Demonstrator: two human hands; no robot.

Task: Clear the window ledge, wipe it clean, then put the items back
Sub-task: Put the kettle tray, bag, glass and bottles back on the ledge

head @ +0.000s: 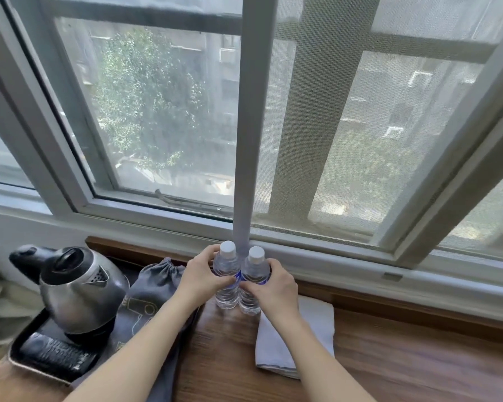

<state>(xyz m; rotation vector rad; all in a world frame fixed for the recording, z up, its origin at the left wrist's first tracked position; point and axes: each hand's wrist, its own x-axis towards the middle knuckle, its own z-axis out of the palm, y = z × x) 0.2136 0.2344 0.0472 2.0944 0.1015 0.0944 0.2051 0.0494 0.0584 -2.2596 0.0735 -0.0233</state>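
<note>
Two clear water bottles with white caps stand upright side by side on the wooden ledge (389, 358), close to the window frame. My left hand (201, 274) grips the left bottle (226, 297) around its middle. My right hand (273, 282) grips the right bottle (251, 303) the same way. The two bottles touch each other. A folded white cloth (314, 338) lies flat on the ledge just right of the bottles, partly under my right forearm.
A steel kettle (79, 288) stands on a dark tray (26, 364) at the left, with a black flat object lying in front of it. A grey drawstring bag (151, 291) lies between the tray and the bottles. The window frame (331, 256) runs behind.
</note>
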